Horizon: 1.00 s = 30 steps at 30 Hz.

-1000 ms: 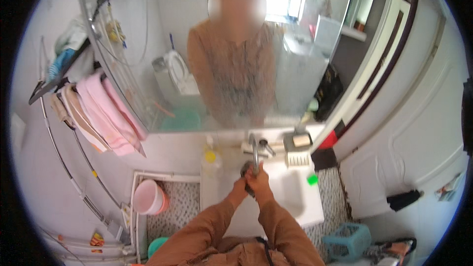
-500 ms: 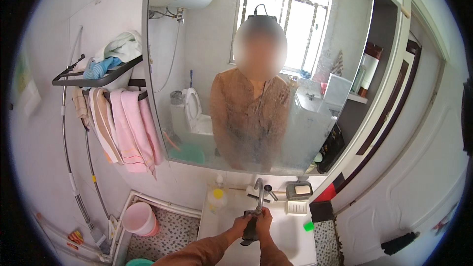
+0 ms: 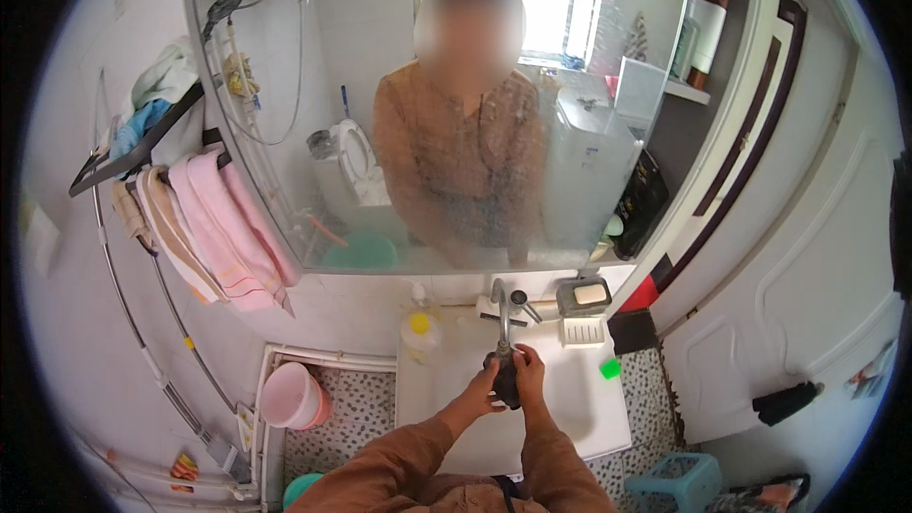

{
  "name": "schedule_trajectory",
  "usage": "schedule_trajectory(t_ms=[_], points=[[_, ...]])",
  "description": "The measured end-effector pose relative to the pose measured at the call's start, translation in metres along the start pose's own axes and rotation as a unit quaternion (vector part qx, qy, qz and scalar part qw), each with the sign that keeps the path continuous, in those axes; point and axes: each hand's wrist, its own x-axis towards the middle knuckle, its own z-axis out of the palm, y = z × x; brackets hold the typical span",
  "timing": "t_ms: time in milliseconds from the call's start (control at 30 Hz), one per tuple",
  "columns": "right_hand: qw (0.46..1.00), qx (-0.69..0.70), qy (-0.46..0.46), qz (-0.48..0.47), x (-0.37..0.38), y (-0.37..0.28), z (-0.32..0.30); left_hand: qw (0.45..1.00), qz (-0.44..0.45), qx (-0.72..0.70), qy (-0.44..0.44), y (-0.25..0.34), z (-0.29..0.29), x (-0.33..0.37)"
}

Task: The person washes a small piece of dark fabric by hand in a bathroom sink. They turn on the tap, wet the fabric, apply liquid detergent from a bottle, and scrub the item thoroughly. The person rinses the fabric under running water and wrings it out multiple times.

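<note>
Both my hands are over the white sink basin [image 3: 575, 406], under the curved metal faucet [image 3: 503, 313]. Between them is a dark, soft-looking item [image 3: 505, 386], bunched up and perhaps a cloth; its exact kind is unclear. My left hand [image 3: 478, 391] holds its left side, thumb and fingers around it. On the other side, my right hand [image 3: 529, 370] grips its upper right part. The faucet's outlet is right above the item; whether water runs is too small to tell.
On the sink's rim stand a clear bottle with a yellow cap [image 3: 419, 325], a dark soap dish [image 3: 582, 296] with soap, a white slotted dish [image 3: 582, 332] and a green cap [image 3: 610, 370]. A pink bucket [image 3: 290, 396] stands left, a blue stool [image 3: 676, 482] right. A mirror cabinet [image 3: 437, 256] hangs ahead.
The view has tilted down, so more of my arms and a blue stool show. The dark item hung longer before; now it is bunched more compactly between my hands.
</note>
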Motion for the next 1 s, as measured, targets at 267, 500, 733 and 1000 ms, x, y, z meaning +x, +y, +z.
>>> schedule_trajectory(t_ms=[267,500,733,1000], points=[[0.939,-0.318,-0.093,-0.094,-0.044,-0.016,0.038,0.929,0.07,-0.211,-0.295,-0.03,-0.072,0.088],[0.973,-0.219,-0.009,-0.079,-0.046,-0.035,0.034,0.967,0.087,-0.182,-0.154,-0.009,-0.05,0.068],[0.939,-0.333,-0.029,0.079,0.009,-0.001,0.017,0.997,0.058,-0.045,0.03,0.0,-0.001,0.031],[0.865,0.313,-0.141,0.367,-0.013,-0.009,-0.017,0.978,0.199,0.051,-0.023,0.017,-0.016,0.033]])
